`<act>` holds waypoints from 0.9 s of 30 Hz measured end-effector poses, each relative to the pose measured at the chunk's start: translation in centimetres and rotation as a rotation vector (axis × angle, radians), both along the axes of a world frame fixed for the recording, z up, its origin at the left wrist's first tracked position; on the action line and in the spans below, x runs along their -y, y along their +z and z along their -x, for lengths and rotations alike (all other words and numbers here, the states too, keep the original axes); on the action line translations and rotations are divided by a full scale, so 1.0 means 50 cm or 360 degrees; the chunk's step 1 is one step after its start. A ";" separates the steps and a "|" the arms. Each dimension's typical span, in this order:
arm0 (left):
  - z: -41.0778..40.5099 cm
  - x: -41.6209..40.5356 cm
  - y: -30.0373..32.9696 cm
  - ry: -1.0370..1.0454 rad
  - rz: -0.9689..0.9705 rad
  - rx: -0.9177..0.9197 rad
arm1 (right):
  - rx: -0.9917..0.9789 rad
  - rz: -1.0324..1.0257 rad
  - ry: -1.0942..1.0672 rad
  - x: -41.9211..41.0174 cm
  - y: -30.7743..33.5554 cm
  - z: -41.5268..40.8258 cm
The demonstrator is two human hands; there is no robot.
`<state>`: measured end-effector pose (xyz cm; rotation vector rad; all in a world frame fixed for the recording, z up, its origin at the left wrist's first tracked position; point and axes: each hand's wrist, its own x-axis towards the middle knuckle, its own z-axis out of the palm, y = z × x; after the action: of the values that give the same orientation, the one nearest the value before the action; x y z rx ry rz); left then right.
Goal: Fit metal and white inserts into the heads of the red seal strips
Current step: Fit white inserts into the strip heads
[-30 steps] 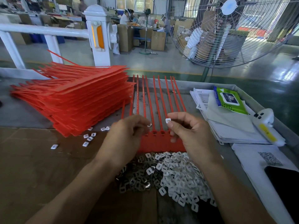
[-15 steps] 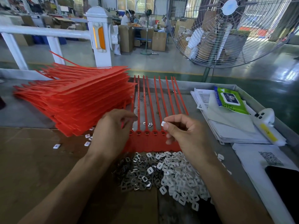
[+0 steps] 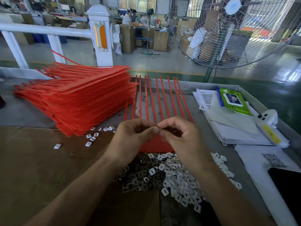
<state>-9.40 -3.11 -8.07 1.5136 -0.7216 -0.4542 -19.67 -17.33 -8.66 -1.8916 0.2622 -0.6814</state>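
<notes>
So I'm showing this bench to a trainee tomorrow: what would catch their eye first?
Probably the tall stack of red seal strips at the left. Next, the two hands, left hand and right hand, meeting fingertip to fingertip over the strips fanned out in the middle, with the heap of white inserts just below.

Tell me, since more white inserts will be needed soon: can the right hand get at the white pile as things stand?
Probably yes. The white pile lies open on the table just below the right hand, with nothing covering it. But its fingertips meet the left hand and may be pinching something small, so it might need freeing first.
</notes>
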 end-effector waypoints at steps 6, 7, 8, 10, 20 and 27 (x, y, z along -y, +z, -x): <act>0.002 0.006 -0.008 0.0004 0.0160 0.0119 | 0.0082 -0.0113 0.0069 -0.003 0.003 -0.001; 0.002 0.006 -0.009 0.0021 0.0173 0.0130 | 0.0094 -0.0148 0.0071 -0.003 0.004 -0.001; 0.002 0.007 -0.010 0.0031 0.0183 0.0132 | 0.0105 -0.0183 0.0070 -0.003 0.004 -0.002; 0.003 0.008 -0.011 0.0026 0.0211 0.0098 | 0.0110 -0.0227 0.0058 -0.001 0.003 -0.002; 0.010 0.007 -0.007 0.0083 0.0141 0.0025 | -0.0038 -0.0120 0.0043 -0.001 0.000 0.007; -0.074 -0.044 0.003 0.0757 -0.0629 0.0817 | -0.0161 0.0068 -0.0097 0.009 -0.003 0.009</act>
<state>-5.70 -0.91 -7.92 2.1416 -0.6499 0.1763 -20.11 -17.79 -8.82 -1.9686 0.3735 -0.6373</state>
